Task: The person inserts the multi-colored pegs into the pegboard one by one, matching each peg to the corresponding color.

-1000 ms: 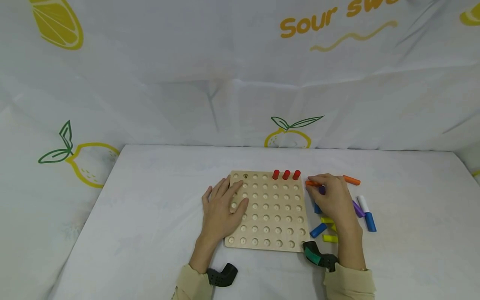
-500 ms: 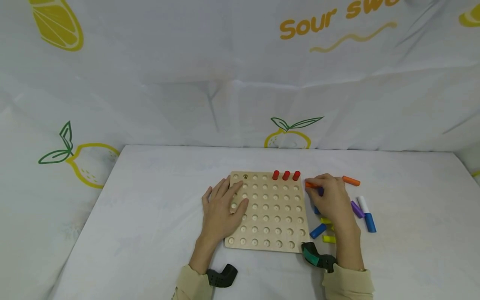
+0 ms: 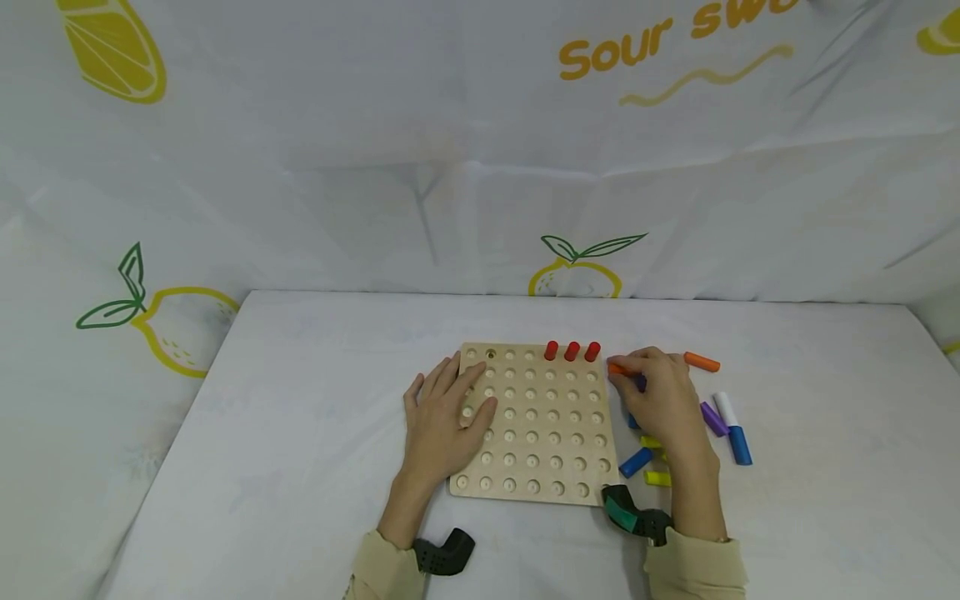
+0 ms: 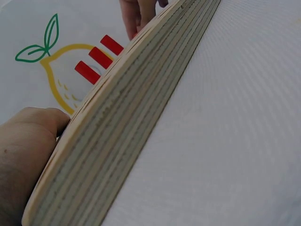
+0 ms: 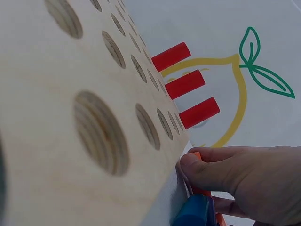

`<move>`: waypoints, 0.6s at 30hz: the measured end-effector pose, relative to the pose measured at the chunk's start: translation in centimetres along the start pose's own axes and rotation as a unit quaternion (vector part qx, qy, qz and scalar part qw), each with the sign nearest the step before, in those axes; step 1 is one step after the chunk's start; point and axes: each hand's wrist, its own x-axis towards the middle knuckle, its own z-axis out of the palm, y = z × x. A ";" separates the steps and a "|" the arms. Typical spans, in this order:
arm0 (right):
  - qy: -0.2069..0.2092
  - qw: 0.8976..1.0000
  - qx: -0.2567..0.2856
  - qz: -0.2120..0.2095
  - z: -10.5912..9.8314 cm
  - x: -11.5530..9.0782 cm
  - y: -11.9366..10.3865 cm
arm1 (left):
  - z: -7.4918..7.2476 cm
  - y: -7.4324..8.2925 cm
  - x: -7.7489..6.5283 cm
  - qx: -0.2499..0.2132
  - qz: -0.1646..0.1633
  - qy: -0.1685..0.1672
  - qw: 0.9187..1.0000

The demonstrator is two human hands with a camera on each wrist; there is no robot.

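Note:
A square wooden pegboard (image 3: 542,425) with rows of round holes lies on the white table. Three red pegs (image 3: 572,351) stand upright in its far row, towards the right corner. My left hand (image 3: 442,425) rests on the board's left side, fingers spread and straight. Just beyond the right edge, my right hand (image 3: 666,400) pinches an orange peg (image 5: 202,192) between thumb and fingers, low beside the board. A blue peg (image 5: 190,212) lies under that hand in the right wrist view, and part of a dark purple peg (image 3: 641,382) shows below the thumb.
Right of the board lie loose pegs: another orange one (image 3: 702,362), a purple one (image 3: 714,419), a blue one (image 3: 636,462) and yellow ones (image 3: 657,479). A white peg (image 3: 725,407) touches a blue peg (image 3: 739,446) farther right. A white cloth backdrop hangs behind.
My right hand has shifted slightly left, towards the board, with the orange peg. The left hand, the board and the red pegs stay as they were.

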 end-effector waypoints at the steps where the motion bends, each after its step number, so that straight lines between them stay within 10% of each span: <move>1: 0.001 1.000 0.002 0.001 0.0 0.0 0.0 | 0.0 0.0 0.0 0.000 0.000 0.000 1.000; 18: 0.026 0.998 0.044 0.033 -0.5 -0.1 -0.5 | 0.0 0.0 -0.1 0.011 -0.006 -0.008 1.000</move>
